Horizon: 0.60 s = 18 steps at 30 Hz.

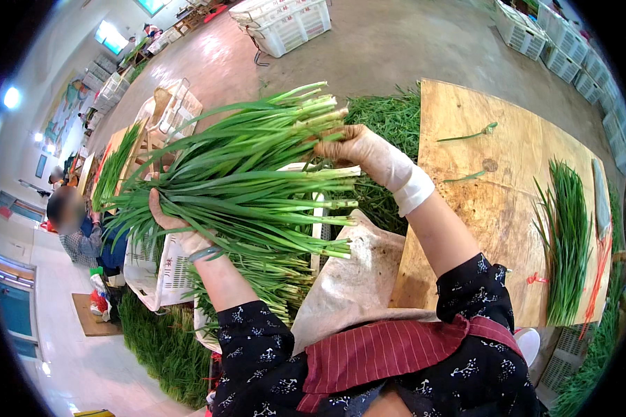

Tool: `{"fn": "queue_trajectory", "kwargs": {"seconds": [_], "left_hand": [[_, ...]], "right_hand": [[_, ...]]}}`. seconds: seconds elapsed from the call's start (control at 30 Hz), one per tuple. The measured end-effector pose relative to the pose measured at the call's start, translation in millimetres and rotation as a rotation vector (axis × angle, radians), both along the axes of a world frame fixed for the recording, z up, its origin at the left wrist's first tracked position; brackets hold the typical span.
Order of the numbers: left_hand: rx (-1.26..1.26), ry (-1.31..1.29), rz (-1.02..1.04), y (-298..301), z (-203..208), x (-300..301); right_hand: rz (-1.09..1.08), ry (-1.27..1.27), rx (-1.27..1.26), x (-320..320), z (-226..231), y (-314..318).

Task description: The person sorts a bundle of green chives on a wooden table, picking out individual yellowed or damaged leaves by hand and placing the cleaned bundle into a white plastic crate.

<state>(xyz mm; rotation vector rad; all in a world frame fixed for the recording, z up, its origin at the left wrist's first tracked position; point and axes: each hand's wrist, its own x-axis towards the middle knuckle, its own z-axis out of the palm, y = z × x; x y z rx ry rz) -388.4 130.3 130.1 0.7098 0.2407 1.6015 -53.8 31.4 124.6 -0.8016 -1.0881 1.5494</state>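
A large bunch of long green chives [236, 191] with pale stem ends is held up in front of me, fanned into an upper and a lower part. My left hand [177, 226] is closed around the leafy side, with leaves covering most of its fingers. At the pale stem ends, my right hand [368, 153], in a stained whitish glove, has its fingers bent in on the stalks of the upper part. Below the bunch, more chives [278, 285] lie in a white crate, partly hidden by my left arm.
On the right, a wooden board [480, 229] carries a neat chive bundle [567, 240], stray stalks and red ties [596, 278]. Loose greens [389, 118] are heaped beside the board. A white crate [289, 28] stands on the floor beyond. To the left, another person [83, 240] is at work.
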Motion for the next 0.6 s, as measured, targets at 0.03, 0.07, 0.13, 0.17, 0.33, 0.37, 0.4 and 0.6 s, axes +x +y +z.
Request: {"fn": "queue_trajectory", "kwargs": {"seconds": [0.03, 0.07, 0.13, 0.17, 0.33, 0.37, 0.4, 0.6], "left_hand": [[0.007, 0.019, -0.036, -1, 1, 0], [0.025, 0.048, -0.071, -3, 2, 0], [0.0, 0.021, -0.024, -7, 1, 0], [-0.01, 0.028, -0.033, -8, 2, 0], [-0.059, 0.0, 0.014, -9, 1, 5], [-0.062, -0.008, 0.031, -8, 1, 5], [-0.066, -0.017, 0.049, -7, 0, 5], [-0.054, 0.047, 0.009, -2, -5, -7]], "right_hand": [[-0.093, -0.051, -0.02, -3, 0, 0], [-0.05, -0.09, 0.029, -3, 0, -1], [-0.047, -0.208, 0.077, -2, -2, -9], [-0.049, -0.163, 0.009, 0, -3, -14], [-0.045, -0.055, 0.14, 18, -1, -31], [-0.048, -0.085, 0.18, 27, -1, -34], [-0.029, -0.092, 0.26, 36, -3, -38], [-0.512, 0.739, 0.491, 93, -16, -36]]}}
